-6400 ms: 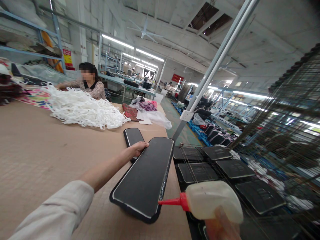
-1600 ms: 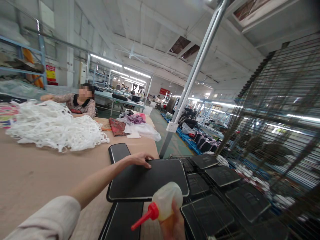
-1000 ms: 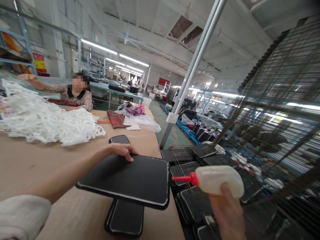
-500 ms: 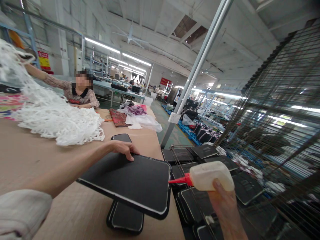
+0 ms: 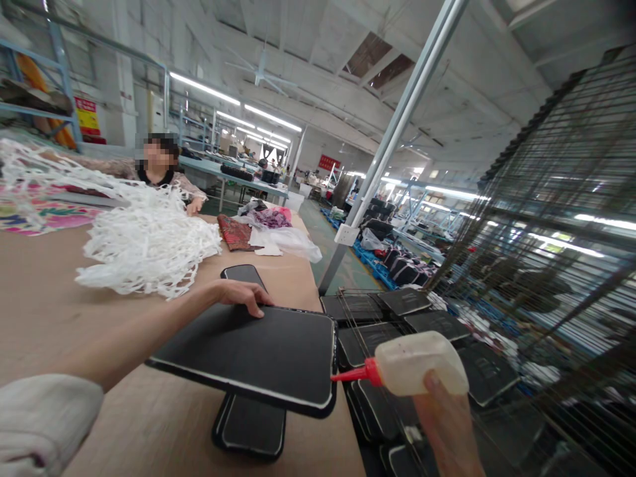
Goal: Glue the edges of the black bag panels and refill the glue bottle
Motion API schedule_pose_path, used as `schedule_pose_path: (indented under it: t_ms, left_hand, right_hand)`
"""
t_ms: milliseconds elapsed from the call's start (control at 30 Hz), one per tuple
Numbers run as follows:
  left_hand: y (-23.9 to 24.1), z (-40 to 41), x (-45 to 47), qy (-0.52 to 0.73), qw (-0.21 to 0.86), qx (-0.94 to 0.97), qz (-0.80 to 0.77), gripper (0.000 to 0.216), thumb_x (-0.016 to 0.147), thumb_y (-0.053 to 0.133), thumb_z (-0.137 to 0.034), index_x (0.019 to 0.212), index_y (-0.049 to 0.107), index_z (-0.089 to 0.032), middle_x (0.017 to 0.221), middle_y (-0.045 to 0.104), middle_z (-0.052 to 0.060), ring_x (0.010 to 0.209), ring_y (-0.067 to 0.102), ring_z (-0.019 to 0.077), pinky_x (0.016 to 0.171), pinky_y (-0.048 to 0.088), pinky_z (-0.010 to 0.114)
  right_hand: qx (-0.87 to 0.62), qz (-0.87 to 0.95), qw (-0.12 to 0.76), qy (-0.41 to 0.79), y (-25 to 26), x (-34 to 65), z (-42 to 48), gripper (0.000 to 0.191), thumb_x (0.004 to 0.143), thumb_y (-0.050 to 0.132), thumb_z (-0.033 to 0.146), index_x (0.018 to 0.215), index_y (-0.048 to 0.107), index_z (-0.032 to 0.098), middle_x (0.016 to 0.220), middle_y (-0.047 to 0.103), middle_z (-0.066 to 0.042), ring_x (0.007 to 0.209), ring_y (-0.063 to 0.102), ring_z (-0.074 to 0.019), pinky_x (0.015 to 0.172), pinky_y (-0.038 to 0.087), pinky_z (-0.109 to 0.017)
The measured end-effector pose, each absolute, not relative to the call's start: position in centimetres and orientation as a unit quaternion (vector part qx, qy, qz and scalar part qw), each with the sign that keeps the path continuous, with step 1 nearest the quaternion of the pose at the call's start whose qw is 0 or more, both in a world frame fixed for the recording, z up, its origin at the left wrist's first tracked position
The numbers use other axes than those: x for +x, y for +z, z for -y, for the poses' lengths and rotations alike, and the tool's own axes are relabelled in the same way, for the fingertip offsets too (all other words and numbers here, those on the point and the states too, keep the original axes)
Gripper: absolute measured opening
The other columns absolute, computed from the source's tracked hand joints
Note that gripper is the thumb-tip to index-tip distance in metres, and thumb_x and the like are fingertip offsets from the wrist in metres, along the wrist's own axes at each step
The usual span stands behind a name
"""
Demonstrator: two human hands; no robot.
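My left hand (image 5: 243,297) grips the far edge of a flat black panel (image 5: 258,354) with rounded corners, thumb on top and the other fingers out of sight beneath. A whitish line runs along the panel's rim. Under it, crosswise, lies another black panel (image 5: 251,427) on the table. In my right hand (image 5: 444,414) is a translucent squeeze bottle (image 5: 420,361) of glue-like liquid, tipped sideways. Its red nozzle (image 5: 358,373) points left, with the tip at the panel's right edge.
A white tangle of strips (image 5: 149,242) lies on the brown-covered table (image 5: 44,285), with a co-worker (image 5: 159,165) behind it. Patterned cloth (image 5: 236,232) and plastic sit farther back. More black panels (image 5: 402,299) rest on wire racks to the right, below a tilted wire rack (image 5: 561,172).
The nozzle tip has moved slightly down along the panel's right edge, and the panel has tilted and shifted a little left. The co-worker's white strips have dropped and spread toward the right.
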State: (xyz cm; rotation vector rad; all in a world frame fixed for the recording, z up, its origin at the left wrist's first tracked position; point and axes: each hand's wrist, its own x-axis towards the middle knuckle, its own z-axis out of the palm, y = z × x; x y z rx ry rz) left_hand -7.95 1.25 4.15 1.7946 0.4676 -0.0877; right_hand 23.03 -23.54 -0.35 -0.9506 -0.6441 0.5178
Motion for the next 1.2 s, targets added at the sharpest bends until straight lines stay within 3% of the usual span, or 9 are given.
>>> schedule_pose_path:
  t_ms: [333,500,633,733,867,1000,1067,1200]
  left_hand:
    - [3.2,-0.9,-8.3,-0.024,0.636,0.741,-0.215,0.046,0.064,0.068,-0.027,0.109,0.067,-0.020,0.096,0.071,0.001,0.089,0.064,0.0228,0.082,0.047,0.029]
    - [2.3,-1.0,-8.5,-0.012,0.644,0.733,-0.220,0.042,0.064,0.068,-0.025,0.105,0.068,-0.019,0.095,0.071,0.001,0.089,0.064,0.0221,0.082,0.047,0.028]
    - [1.8,-0.9,-8.6,0.001,0.654,0.723,-0.222,0.040,0.064,0.067,-0.024,0.104,0.068,-0.019,0.095,0.071,0.001,0.090,0.064,0.0223,0.084,0.047,0.029]
    - [1.4,-0.8,-8.5,0.008,0.662,0.717,-0.221,0.041,0.065,0.067,-0.025,0.105,0.067,-0.019,0.097,0.071,0.002,0.089,0.064,0.0223,0.084,0.047,0.029]
    - [0.4,-0.6,-8.3,0.023,0.677,0.700,-0.225,0.044,0.065,0.067,-0.023,0.108,0.066,-0.019,0.099,0.071,0.002,0.091,0.064,0.0220,0.085,0.046,0.029]
    - [-0.5,-0.3,-7.9,0.038,0.702,0.673,-0.228,0.046,0.064,0.069,-0.024,0.110,0.065,-0.019,0.104,0.070,0.003,0.092,0.065,0.0226,0.084,0.047,0.030]
    - [-1.0,-0.1,-7.6,0.049,0.712,0.662,-0.230,0.046,0.065,0.069,-0.025,0.110,0.065,-0.019,0.106,0.069,0.003,0.092,0.065,0.0226,0.083,0.048,0.030]
    - [-2.0,0.2,-7.1,0.066,0.716,0.654,-0.235,0.046,0.066,0.070,-0.026,0.111,0.065,-0.018,0.109,0.068,0.005,0.091,0.066,0.0226,0.081,0.049,0.029]
  right_hand:
    - [-0.435,0.299,0.813,0.244,-1.9,23.6,24.6,0.072,0.060,0.075,0.034,0.127,0.049,0.022,0.091,0.070,-0.009,0.080,0.066,-0.0284,0.080,0.049,-0.051]
    - [-0.468,0.267,0.809,0.233,-1.7,22.1,25.4,0.067,0.066,0.072,0.038,0.128,0.048,0.023,0.101,0.068,-0.008,0.091,0.063,-0.0268,0.084,0.048,-0.045]
    - [-0.512,0.244,0.810,0.148,-2.5,21.7,25.9,0.053,0.060,0.076,0.041,0.107,0.062,0.021,0.110,0.064,-0.007,0.107,0.055,-0.0279,0.091,0.046,-0.042]
    - [-0.534,0.228,0.809,0.094,-4.1,22.4,25.8,0.054,0.052,0.080,0.040,0.100,0.064,0.021,0.113,0.062,-0.006,0.114,0.050,-0.0296,0.090,0.048,-0.040]
    - [-0.527,0.238,0.815,0.039,-6.9,24.2,25.4,0.054,0.053,0.079,0.045,0.099,0.064,0.019,0.098,0.066,-0.008,0.100,0.058,-0.0324,0.081,0.053,-0.048]
    - [-0.527,0.290,0.793,-0.101,-8.9,25.6,25.4,0.033,0.050,0.083,0.036,0.075,0.068,0.021,0.089,0.068,-0.008,0.109,0.053,-0.0387,0.090,0.047,-0.056]
    - [-0.542,0.268,0.786,-0.133,-8.7,25.7,25.6,0.032,0.045,0.085,0.034,0.069,0.067,0.022,0.090,0.068,-0.007,0.114,0.049,-0.0418,0.092,0.045,-0.059]
    - [-0.597,0.215,0.768,-0.090,-7.1,24.6,26.0,0.059,0.046,0.083,0.046,0.097,0.066,0.021,0.105,0.066,-0.008,0.117,0.046,-0.0427,0.093,0.043,-0.061]
